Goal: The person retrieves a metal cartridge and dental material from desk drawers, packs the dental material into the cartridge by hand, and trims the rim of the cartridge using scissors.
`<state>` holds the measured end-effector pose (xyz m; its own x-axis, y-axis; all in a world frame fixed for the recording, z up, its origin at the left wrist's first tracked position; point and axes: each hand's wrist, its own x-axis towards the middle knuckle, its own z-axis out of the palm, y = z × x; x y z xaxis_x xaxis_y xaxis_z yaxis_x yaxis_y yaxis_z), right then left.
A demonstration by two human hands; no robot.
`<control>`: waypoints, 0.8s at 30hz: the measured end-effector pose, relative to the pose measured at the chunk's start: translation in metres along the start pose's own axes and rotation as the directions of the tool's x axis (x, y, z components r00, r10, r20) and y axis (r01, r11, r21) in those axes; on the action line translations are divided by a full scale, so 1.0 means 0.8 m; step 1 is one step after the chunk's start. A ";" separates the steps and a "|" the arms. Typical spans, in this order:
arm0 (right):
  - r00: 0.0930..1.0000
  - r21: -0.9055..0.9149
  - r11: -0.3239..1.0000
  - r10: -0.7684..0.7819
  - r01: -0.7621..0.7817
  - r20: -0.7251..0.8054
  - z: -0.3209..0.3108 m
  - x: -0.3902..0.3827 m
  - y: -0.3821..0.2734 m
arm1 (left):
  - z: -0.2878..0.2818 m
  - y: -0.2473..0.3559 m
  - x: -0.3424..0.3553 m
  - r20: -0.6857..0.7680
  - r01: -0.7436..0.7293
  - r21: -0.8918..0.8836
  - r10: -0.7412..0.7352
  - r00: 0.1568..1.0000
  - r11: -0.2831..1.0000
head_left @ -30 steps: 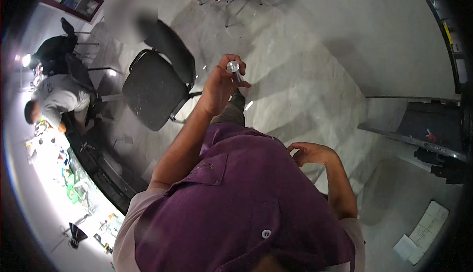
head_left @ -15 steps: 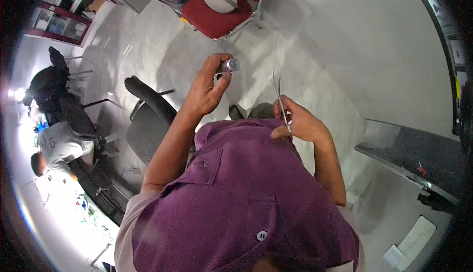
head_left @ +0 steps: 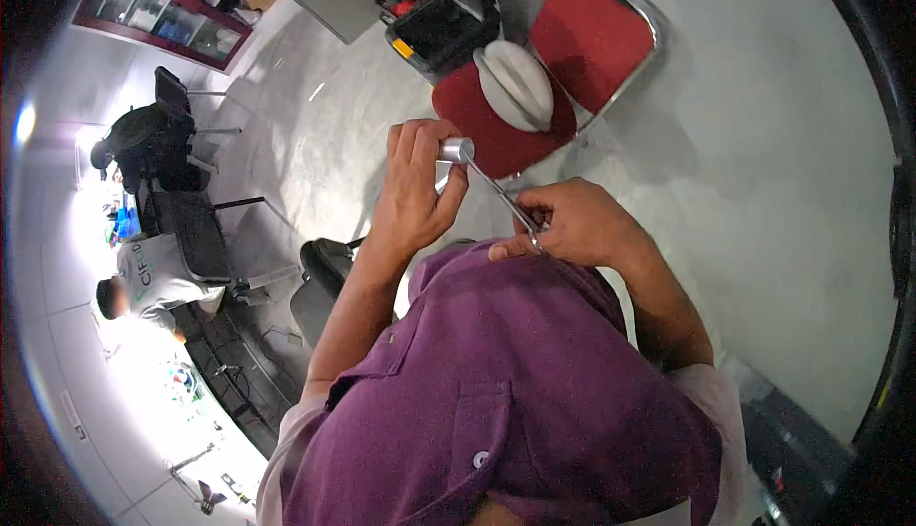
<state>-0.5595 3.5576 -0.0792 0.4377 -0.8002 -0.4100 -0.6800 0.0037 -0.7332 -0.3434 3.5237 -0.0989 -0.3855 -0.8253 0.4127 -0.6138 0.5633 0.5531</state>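
My left hand (head_left: 415, 187), in the middle of the view, is closed on a small silver metal cylinder (head_left: 456, 150) held between fingers and thumb, its round end facing right. My right hand (head_left: 577, 226), lower and to the right, grips a long, thin metal tool (head_left: 506, 199), which looks like tweezers or fine scissors. The tool's far end reaches up to the cylinder's end; whether it touches cannot be told. Both hands are above the front of my purple shirt (head_left: 534, 354).
Ahead stand a red chair (head_left: 596, 30) with a white object (head_left: 515, 82) on its seat and a black bin (head_left: 429, 35). A black chair (head_left: 315, 307) is below my left arm. At left a person in grey (head_left: 153, 268) sits at a bright bench; glass cabinets (head_left: 143, 11) line the back.
My right hand has risen with the thin tool, whose end now meets or nearly meets the cylinder. The view has turned, bringing the red chair nearer the middle.
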 end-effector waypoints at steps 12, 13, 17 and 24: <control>0.983 -0.025 0.998 0.052 -0.058 -0.177 -0.114 0.198 -0.022 | 0.003 -0.163 0.194 0.032 0.044 0.066 -0.047 0.998 0.997; 0.973 -0.014 0.998 0.059 -0.064 -0.224 -0.116 0.216 -0.028 | 0.000 -0.183 0.209 0.080 0.095 -0.032 -0.092 0.992 0.995; 0.923 0.050 0.995 0.104 -0.092 -0.370 -0.117 0.286 -0.061 | -0.030 -0.263 0.275 0.217 0.091 -0.230 -0.040 0.975 0.969; 0.894 0.216 0.954 0.275 -0.207 -0.354 -0.121 0.373 -0.136 | -0.087 -0.356 0.357 0.410 -0.085 -0.311 0.214 0.887 0.947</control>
<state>-0.4120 3.2604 -0.0692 -0.0036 -0.9267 -0.3758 -0.6125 0.2991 -0.7317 -0.2305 3.1305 -0.0883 -0.7556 -0.6275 0.1879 -0.3341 0.6160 0.7134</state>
